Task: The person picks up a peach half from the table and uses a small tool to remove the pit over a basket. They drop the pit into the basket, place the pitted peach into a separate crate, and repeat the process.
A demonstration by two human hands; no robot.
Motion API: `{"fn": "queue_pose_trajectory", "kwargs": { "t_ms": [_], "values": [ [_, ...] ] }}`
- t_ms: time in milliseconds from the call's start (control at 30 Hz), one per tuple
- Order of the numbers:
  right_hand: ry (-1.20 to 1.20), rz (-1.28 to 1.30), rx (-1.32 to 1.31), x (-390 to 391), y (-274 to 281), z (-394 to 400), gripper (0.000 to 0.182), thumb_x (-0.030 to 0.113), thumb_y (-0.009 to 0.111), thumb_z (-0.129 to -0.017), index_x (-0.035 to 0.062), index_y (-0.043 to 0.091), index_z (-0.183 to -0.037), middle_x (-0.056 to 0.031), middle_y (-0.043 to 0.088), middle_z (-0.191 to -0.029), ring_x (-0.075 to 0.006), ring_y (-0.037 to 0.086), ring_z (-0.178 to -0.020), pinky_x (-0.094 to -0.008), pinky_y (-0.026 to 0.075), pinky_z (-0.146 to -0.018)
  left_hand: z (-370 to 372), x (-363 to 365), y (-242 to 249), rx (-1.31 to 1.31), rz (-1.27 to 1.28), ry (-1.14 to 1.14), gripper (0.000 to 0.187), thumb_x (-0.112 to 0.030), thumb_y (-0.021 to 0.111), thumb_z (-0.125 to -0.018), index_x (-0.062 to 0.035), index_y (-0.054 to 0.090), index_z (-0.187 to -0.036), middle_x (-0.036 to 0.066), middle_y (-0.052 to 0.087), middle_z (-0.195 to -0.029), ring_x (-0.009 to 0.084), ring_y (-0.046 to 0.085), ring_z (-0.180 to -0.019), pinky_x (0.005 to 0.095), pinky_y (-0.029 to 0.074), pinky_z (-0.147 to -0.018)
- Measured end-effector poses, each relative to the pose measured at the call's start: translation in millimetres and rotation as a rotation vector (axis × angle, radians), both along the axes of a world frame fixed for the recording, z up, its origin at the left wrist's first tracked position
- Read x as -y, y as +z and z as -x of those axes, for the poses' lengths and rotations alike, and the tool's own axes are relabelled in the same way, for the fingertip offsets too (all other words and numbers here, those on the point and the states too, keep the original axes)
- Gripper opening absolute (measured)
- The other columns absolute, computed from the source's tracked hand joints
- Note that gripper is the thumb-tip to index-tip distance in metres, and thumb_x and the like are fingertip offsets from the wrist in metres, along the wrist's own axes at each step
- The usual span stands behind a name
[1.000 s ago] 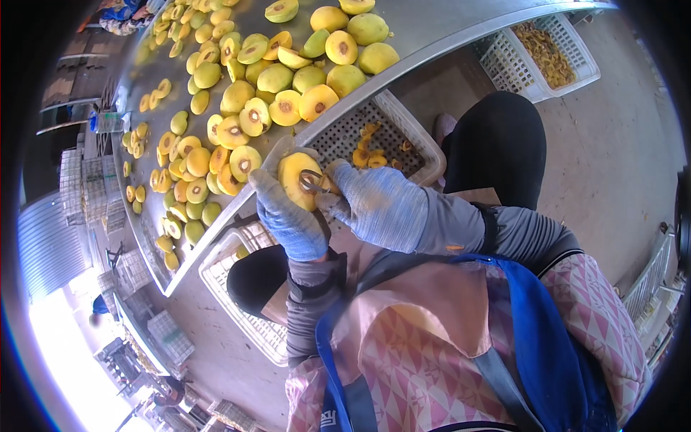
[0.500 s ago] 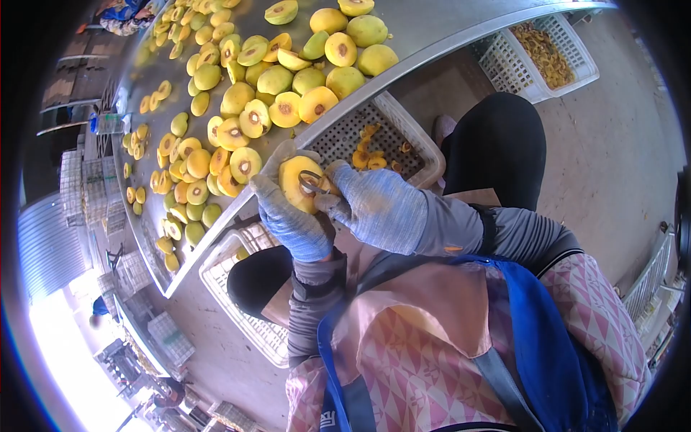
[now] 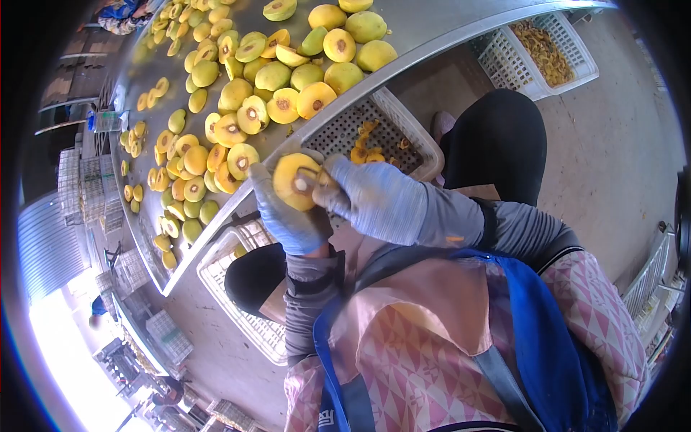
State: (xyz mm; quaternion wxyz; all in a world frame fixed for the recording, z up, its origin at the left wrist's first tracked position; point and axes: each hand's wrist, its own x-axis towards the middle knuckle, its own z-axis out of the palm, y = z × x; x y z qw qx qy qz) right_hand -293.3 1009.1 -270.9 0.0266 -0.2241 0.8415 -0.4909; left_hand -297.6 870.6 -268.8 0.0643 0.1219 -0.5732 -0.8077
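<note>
My gloved left hand (image 3: 286, 214) is closed round a yellow peach half (image 3: 289, 180), its cut face turned up toward me. In my gloved right hand (image 3: 371, 198) is a pitting knife with a curved metal loop (image 3: 305, 178), partly hidden by the fingers and blurred. The loop sits at the brown centre of the peach half. Both hands are above the lower crate, just off the edge of the metal table (image 3: 410, 47). Many peach halves (image 3: 252, 115) lie on that table, some cut side up, some skin side up.
Below my hands, a white crate (image 3: 421, 137) holds orange scraps. Another crate (image 3: 586, 61) at upper right is filled with brownish scraps. A third white crate (image 3: 252, 327) stands by my left knee. Stacked crates (image 3: 72, 180) are at far left.
My right hand has shifted slightly with the pitting knife, and the peach half has moved a little left and down in my left hand. The whole view has drifted slightly.
</note>
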Motion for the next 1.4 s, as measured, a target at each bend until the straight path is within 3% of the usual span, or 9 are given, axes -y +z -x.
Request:
{"fn": "queue_pose_trajectory", "kwargs": {
  "t_ms": [167,333,400,467,500,533,633,1000,1400],
  "values": [
    [-0.069,0.455,0.306,2.3,-4.6,12.4,0.036,0.034,0.055,-0.094,-0.0006,0.053,-0.105,-0.0224,0.063,-0.081,-0.0405,0.063,-0.075,-0.0465,0.050,-0.065,2.6,-18.1,8.4,0.008,-0.084,0.095,0.054,-0.045,0.034,-0.101,0.0000,0.044,-0.130,0.015,0.057,-0.116,0.0247,0.056,-0.105,0.0366,0.044,-0.097],
    [-0.077,0.123,-0.010,-17.8,-5.6,23.9,0.031,0.031,0.058,-0.093,0.0027,0.055,-0.106,-0.0206,0.063,-0.077,-0.0376,0.064,-0.069,-0.0441,0.050,-0.059,-0.1,18.8,11.1,0.238,-0.285,-0.445,0.044,-0.039,0.037,-0.101,-0.0030,0.050,-0.123,0.010,0.061,-0.108,0.0236,0.060,-0.101,0.0363,0.050,-0.090],
    [0.026,-0.011,-0.042,-18.5,4.9,19.7,0.030,0.030,0.059,-0.093,0.0034,0.054,-0.105,-0.0200,0.063,-0.077,-0.0370,0.064,-0.067,-0.0444,0.050,-0.058,2.3,19.1,13.1,0.244,-0.008,-0.409,0.039,-0.035,0.041,-0.100,-0.0029,0.052,-0.119,0.009,0.063,-0.104,0.0234,0.061,-0.097,0.0338,0.054,-0.082],
    [-0.036,0.075,-0.013,-12.0,-2.4,12.4,0.031,0.031,0.059,-0.092,0.0028,0.054,-0.105,-0.0203,0.063,-0.075,-0.0372,0.064,-0.065,-0.0448,0.050,-0.057,3.9,9.1,4.8,0.322,-0.337,0.113,0.045,-0.039,0.046,-0.097,-0.0010,0.052,-0.120,0.015,0.061,-0.107,0.0232,0.059,-0.100,0.0305,0.054,-0.074],
    [-0.106,0.154,0.015,-9.6,-4.8,10.5,0.032,0.031,0.059,-0.092,0.0023,0.053,-0.104,-0.0206,0.062,-0.073,-0.0375,0.063,-0.063,-0.0452,0.049,-0.055,-6.1,6.3,-8.6,0.015,0.253,0.069,0.041,-0.034,0.049,-0.096,0.0010,0.053,-0.117,0.015,0.060,-0.108,0.0255,0.059,-0.103,0.0379,0.052,-0.087],
    [-0.103,0.154,0.009,-7.8,-4.0,9.8,0.032,0.031,0.059,-0.092,0.0023,0.053,-0.104,-0.0206,0.062,-0.073,-0.0375,0.063,-0.063,-0.0452,0.049,-0.055,-1.7,5.9,-5.0,0.009,0.252,0.071,0.041,-0.034,0.049,-0.096,0.0010,0.053,-0.117,0.015,0.060,-0.108,0.0255,0.059,-0.103,0.0379,0.052,-0.087],
    [-0.095,0.078,0.031,-3.9,-6.0,3.0,0.032,0.031,0.059,-0.092,0.0013,0.053,-0.103,-0.0201,0.062,-0.073,-0.0371,0.062,-0.061,-0.0451,0.049,-0.054,3.4,2.8,1.7,-0.008,-0.384,-0.011,0.033,-0.025,0.041,-0.100,-0.0016,0.051,-0.121,0.017,0.061,-0.108,0.0255,0.060,-0.101,0.0377,0.051,-0.088],
    [-0.099,0.087,-0.017,3.2,-7.5,0.3,0.034,0.029,0.058,-0.091,-0.0020,0.052,-0.104,-0.0175,0.057,-0.061,-0.0358,0.061,-0.056,-0.0445,0.047,-0.049,3.7,-20.8,0.3,-0.285,0.728,0.222,0.031,-0.024,0.034,-0.100,-0.0006,0.053,-0.106,0.016,0.061,-0.102,0.0215,0.057,-0.092,0.0338,0.049,-0.086],
    [-0.009,-0.054,-0.111,-3.4,-2.1,-2.7,0.037,0.032,0.059,-0.090,-0.0019,0.053,-0.105,-0.0162,0.055,-0.056,-0.0336,0.059,-0.049,-0.0423,0.047,-0.045,4.2,-0.8,7.5,-0.056,0.152,-0.027,0.030,-0.022,0.038,-0.099,0.0011,0.058,-0.101,0.012,0.064,-0.094,0.0187,0.061,-0.085,0.0279,0.052,-0.078]
  ]
}}
